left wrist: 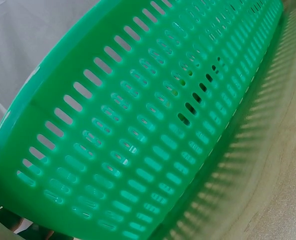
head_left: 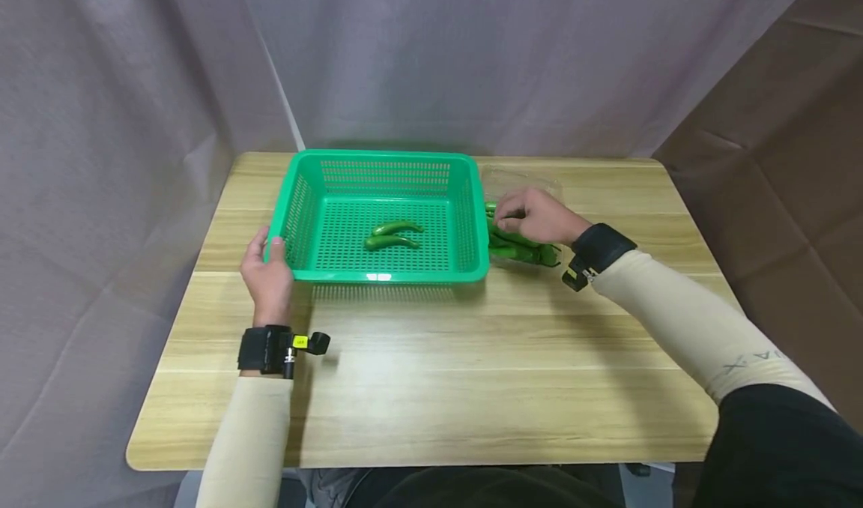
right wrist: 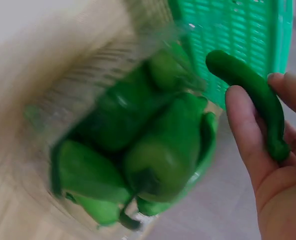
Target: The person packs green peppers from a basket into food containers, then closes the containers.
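Observation:
My left hand (head_left: 266,277) holds the left rim of a green plastic basket (head_left: 384,276), thumb over the edge. Two green chili peppers (head_left: 392,243) lie on the basket's slotted floor. To the right, my right hand (head_left: 539,217) is above a clear plastic container (head_left: 522,181) of larger green peppers (head_left: 515,253). The right wrist view shows a small curved green chili pepper (right wrist: 255,87) pinched between that hand's thumb and fingers, apart from the peppers (right wrist: 160,150) in the container. In the left wrist view, the basket's wall (left wrist: 63,145) hides most of the left hand.
The basket and the container stand side by side on a wooden table (head_left: 472,388), towards its back edge. A grey curtain (head_left: 438,66) hangs behind the table, and a brown cloth (head_left: 782,141) hangs at the right.

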The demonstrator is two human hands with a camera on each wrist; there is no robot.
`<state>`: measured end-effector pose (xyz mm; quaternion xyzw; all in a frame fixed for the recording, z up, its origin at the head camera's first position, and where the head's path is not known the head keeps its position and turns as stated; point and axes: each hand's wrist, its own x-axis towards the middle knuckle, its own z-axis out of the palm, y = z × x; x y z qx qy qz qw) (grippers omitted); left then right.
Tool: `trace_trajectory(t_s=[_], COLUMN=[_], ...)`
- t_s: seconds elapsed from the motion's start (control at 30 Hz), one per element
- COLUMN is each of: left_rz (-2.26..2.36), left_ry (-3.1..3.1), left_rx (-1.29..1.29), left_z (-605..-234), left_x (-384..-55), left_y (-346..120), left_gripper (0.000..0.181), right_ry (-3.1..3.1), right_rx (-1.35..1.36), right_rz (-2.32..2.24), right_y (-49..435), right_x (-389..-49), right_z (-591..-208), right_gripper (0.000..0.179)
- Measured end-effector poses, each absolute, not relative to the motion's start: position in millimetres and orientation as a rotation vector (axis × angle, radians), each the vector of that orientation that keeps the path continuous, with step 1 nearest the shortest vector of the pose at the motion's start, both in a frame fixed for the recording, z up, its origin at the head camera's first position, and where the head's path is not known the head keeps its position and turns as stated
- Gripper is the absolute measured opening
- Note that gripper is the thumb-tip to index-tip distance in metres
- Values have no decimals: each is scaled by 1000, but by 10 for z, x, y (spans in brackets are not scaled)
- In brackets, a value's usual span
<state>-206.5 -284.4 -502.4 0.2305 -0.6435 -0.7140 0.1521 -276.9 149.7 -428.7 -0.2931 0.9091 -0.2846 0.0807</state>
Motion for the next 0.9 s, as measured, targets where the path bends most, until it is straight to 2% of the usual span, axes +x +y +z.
trace_trajectory(t_s=[0.1, 0.27, 0.43, 0.63, 0.9], left_rz=[-2055, -2059, -2056, -2075, -2060], left_ry=[-1843, -1826, -1821, -1838, -1864], left_rx=[658, 655, 658, 667, 663], left_z=[-5030, -5035, -5031, -5024, -5005], left_x=[-2067, -2070, -2062, -2051, -2052], left_y=[-2843, -2842, -2842, -2845, -2843], left_gripper=[44, 44, 44, 46, 47], right_ry=[2715, 2760, 2788, 2795, 2801], right_rx=[-811, -781, -839, -827, -844], right_rz=[-798, -594, -497, -508, -470], right_y=[1484, 1444, 1424, 1402, 1396], right_x=[-2724, -2678, -2692, -2721, -2787], right_z=[-4348, -4422, -4447, -4438, -4447], right_gripper=[14, 24, 19, 24, 17])
